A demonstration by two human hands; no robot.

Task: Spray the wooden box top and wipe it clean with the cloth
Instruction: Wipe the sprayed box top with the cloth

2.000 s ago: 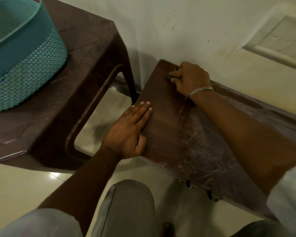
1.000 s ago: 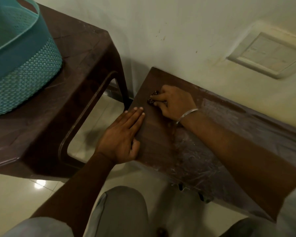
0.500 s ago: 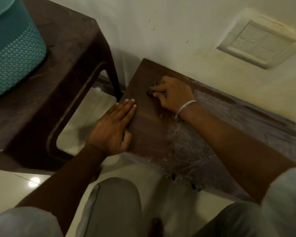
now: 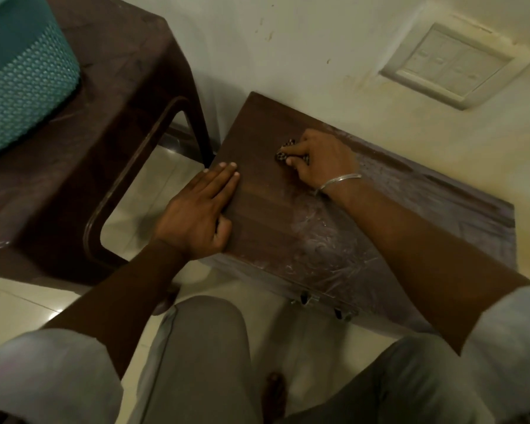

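A dark wooden box point(image 4: 257, 191) stands against the wall, its top dull and clean on the left, streaked with whitish smears on the right. My right hand point(image 4: 322, 160) presses a small bunched checkered cloth point(image 4: 285, 151) onto the back-left part of the top; most of the cloth is hidden under my fingers. My left hand point(image 4: 199, 218) lies flat, fingers together, on the box's front-left edge. No spray bottle is in view.
A dark brown plastic stool point(image 4: 110, 96) stands left of the box with a teal woven basket point(image 4: 22, 78) on it. A switch plate point(image 4: 453, 65) is on the wall above the box. Pale tiled floor point(image 4: 19, 304) and my knees fill the foreground.
My right hand with the cloth slid from the far left corner toward me and a little right along the top. The left hand has stayed flat on the edge; the view shifted.
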